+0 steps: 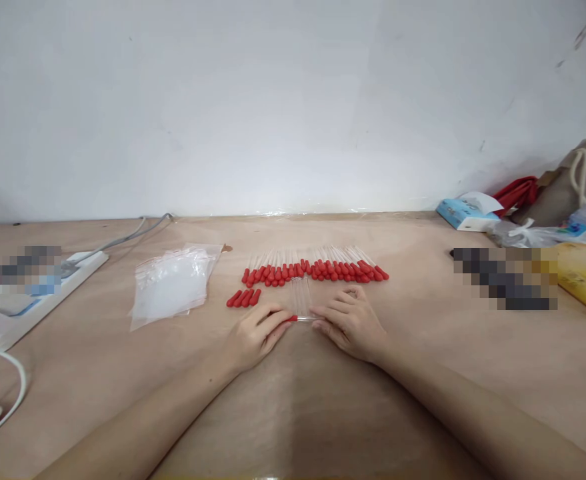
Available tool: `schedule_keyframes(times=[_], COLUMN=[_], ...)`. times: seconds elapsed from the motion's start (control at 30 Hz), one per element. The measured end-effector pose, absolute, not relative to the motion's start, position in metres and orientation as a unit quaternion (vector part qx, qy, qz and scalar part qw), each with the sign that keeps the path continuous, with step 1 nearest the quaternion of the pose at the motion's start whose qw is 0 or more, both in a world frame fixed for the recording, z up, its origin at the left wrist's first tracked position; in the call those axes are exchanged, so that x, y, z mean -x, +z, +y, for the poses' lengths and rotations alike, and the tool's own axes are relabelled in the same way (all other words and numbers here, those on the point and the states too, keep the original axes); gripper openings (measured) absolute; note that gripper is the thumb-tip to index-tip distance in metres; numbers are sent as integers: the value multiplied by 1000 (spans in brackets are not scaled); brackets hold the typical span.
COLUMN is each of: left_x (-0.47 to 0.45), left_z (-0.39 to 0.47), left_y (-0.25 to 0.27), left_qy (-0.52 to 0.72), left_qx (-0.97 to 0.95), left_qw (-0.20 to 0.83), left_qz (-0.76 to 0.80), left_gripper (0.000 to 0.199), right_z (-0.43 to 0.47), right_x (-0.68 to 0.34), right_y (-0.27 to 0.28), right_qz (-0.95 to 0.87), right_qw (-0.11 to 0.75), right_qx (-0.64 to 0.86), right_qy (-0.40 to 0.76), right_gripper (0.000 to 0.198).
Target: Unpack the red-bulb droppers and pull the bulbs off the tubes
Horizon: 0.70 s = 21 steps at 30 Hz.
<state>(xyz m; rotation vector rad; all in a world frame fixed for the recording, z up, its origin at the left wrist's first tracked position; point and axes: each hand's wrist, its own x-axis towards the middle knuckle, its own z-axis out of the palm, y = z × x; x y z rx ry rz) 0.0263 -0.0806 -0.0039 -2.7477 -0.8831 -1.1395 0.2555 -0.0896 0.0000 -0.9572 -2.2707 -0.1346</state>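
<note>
Head view: fingers of the left hand (pixel 253 335) pinch a red cap (pixel 291 319) at one end of a clear tube (pixel 305 319); those of the right hand (pixel 353 325) grip the other. Beyond lie bare tubes (pixel 301 297) and four loose caps (pixel 245 298) (seemingly what's left); farther back on the bench (pixel 243 427), many capped tubes (pixel 319 269) look done.

From the wearer's head, the single view looks forward and down along both forearms (pixel 173 413) to the left hand (pixel 255 337) and right hand (pixel 350 323), fairly near, across the worktop (pixel 97 373) to the pale wall (pixel 293 107) behind.
</note>
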Motion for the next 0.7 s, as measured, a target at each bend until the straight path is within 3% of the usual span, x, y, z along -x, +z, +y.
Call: schedule_keyframes(times=[0.4,0.7], left_x=[-29,1], left_z=[-81,-81], left_y=[4,3], left_qy=[-266,-325], left_qx=[913,888], left_qw=[-49,-26], left_qz=[-304,-325], left_gripper=[14,11], right_z=[-98,-93], right_x=[-250,-285], right_y=[2,-2], right_qz=[-881,-845], right_qw=[342,368], right_qx=[324,385], right_qy=[-36,-49], right_gripper=[23,18])
